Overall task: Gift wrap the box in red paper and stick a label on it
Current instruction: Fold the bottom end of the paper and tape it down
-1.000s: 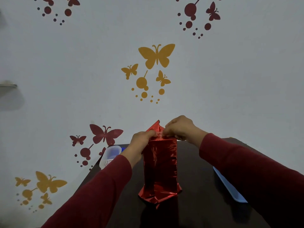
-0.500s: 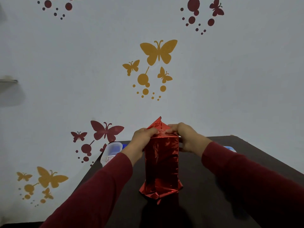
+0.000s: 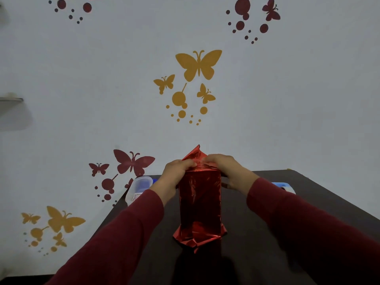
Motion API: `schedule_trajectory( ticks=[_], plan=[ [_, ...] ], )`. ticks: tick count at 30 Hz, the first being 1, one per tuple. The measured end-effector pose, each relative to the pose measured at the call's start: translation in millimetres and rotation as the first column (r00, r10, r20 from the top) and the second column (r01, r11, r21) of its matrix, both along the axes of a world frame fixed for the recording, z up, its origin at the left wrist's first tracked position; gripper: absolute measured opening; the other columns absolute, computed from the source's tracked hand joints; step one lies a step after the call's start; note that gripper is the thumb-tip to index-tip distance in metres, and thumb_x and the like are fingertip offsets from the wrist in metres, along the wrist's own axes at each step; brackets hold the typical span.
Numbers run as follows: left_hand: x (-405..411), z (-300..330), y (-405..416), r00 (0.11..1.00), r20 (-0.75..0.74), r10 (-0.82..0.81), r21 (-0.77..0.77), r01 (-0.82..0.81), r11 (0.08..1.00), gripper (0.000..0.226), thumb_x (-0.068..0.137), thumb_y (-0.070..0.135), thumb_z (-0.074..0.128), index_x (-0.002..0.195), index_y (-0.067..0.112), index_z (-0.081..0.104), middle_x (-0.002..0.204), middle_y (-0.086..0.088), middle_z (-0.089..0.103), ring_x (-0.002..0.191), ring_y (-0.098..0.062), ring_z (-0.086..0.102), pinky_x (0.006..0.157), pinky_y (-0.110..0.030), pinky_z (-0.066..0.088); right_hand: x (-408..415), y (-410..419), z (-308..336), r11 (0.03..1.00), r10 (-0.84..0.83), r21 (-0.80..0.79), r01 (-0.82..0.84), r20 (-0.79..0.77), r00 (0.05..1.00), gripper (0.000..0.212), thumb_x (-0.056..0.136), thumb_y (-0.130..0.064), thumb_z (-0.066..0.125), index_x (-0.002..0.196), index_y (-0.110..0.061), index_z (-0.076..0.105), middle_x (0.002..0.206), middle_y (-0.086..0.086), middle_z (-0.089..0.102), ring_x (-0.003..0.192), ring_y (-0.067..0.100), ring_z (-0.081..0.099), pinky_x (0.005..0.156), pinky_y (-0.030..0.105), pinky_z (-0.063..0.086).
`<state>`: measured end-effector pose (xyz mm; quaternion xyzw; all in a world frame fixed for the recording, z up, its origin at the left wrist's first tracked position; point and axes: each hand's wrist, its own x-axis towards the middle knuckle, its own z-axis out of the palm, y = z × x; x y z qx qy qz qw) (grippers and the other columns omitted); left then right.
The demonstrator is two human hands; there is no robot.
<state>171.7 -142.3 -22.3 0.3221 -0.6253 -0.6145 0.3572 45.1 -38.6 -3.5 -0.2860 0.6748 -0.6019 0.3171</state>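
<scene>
A tall box wrapped in shiny red paper (image 3: 199, 204) stands upright in the middle of the dark table (image 3: 257, 254). Its bottom flaps splay out on the tabletop. At the top a pointed red flap (image 3: 196, 154) sticks up behind my fingers. My left hand (image 3: 177, 171) grips the box's upper left corner, fingertips pinching the folded paper on top. My right hand (image 3: 228, 171) holds the upper right corner, fingers curled over the top fold. No label is visible.
A clear plastic container (image 3: 138, 187) lies at the table's far left corner. A light blue object (image 3: 284, 186) sits at the far right, partly behind my right sleeve. A wall with butterfly stickers rises right behind the table.
My right hand has slid from above the top flap down to the box's right top corner. The left hand stays on the left corner. The camera tilted slightly.
</scene>
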Motion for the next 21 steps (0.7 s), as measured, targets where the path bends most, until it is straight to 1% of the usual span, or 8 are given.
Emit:
schedule_trajectory(
  ticks=[3,6,9,12,14,16,19,21],
  plan=[
    [1,2,2,1.000,0.011,0.008,0.005,-0.008,1.000,0.026,0.082,0.019,0.078,0.105,0.007,0.071,0.102,-0.017,0.077,0.096,-0.033,0.075,0.091,-0.045,0.058,0,9,-2,0.999,0.032,-0.016,-0.032,-0.005,0.999,0.029,0.065,-0.025,0.075,0.094,-0.022,0.076,0.098,-0.002,0.071,0.102,0.020,0.065,0.103,0.050,0.047],
    [1,2,5,1.000,-0.008,0.026,0.012,-0.026,1.000,0.026,0.081,0.018,0.078,0.103,0.007,0.073,0.103,-0.017,0.077,0.098,-0.033,0.075,0.090,-0.043,0.059,-2,6,-1,0.998,-0.016,-0.056,0.013,-0.056,0.998,0.028,0.077,-0.018,0.076,0.104,-0.022,0.075,0.103,-0.004,0.070,0.100,0.018,0.063,0.098,0.046,0.047],
    [1,-4,10,0.987,-0.089,0.137,-0.067,-0.143,0.987,0.018,0.082,0.024,0.079,0.093,0.012,0.073,0.097,-0.008,0.076,0.096,-0.028,0.072,0.090,-0.040,0.056,-3,3,-6,0.997,-0.046,-0.063,0.042,-0.061,0.997,0.024,0.077,-0.034,0.075,0.101,-0.031,0.077,0.112,-0.001,0.074,0.101,0.017,0.065,0.097,0.046,0.052],
    [1,-8,17,0.952,-0.116,0.284,-0.256,-0.304,0.918,0.051,0.084,0.049,0.076,0.125,0.020,0.063,0.123,0.007,0.066,0.117,-0.017,0.062,0.102,-0.035,0.048,-11,13,-15,0.988,-0.110,-0.114,0.101,-0.068,0.992,0.034,0.082,-0.046,0.073,0.111,-0.030,0.075,0.118,-0.007,0.070,0.110,0.019,0.065,0.091,0.042,0.054],
    [4,-6,29,0.896,-0.238,0.376,-0.418,-0.444,0.793,0.040,0.092,0.038,0.071,0.128,0.023,0.059,0.126,0.013,0.058,0.121,-0.011,0.054,0.099,-0.026,0.042,-16,31,-20,0.972,-0.188,-0.174,0.160,-0.159,0.969,0.029,0.090,-0.038,0.069,0.117,-0.029,0.074,0.119,-0.010,0.069,0.110,0.016,0.065,0.092,0.039,0.055],
    [4,-5,51,0.845,-0.374,0.383,-0.596,-0.535,0.599,0.027,0.094,0.026,0.067,0.119,0.026,0.059,0.120,0.017,0.054,0.119,-0.008,0.049,0.096,-0.020,0.038,-21,55,-28,0.956,-0.239,-0.219,0.193,-0.206,0.949,0.018,0.094,-0.026,0.067,0.109,-0.028,0.076,0.110,-0.009,0.075,0.098,0.011,0.072,0.090,0.033,0.056],
    [-7,-16,86,0.879,-0.425,0.214,-0.813,-0.475,0.337,0.026,0.087,0.015,0.067,0.110,0.023,0.060,0.113,0.018,0.050,0.110,-0.006,0.047,0.094,-0.023,0.040,-23,101,-46,0.955,-0.232,-0.238,0.177,-0.228,0.946,0.012,0.094,-0.017,0.070,0.099,-0.024,0.078,0.093,-0.005,0.079,0.073,0.007,0.074,0.068,0.022,0.052],
    [-21,-33,105,0.940,-0.339,0.042,-0.908,-0.339,0.246,0.026,0.083,0.007,0.069,0.106,0.016,0.062,0.110,0.011,0.053,0.108,-0.010,0.050,0.095,-0.025,0.041,-26,128,-57,0.943,-0.287,-0.247,0.223,-0.268,0.920,0.006,0.092,-0.021,0.074,0.093,-0.020,0.079,0.084,-0.003,0.079,0.061,0.006,0.069,0.057,0.016,0.050]
  ],
)
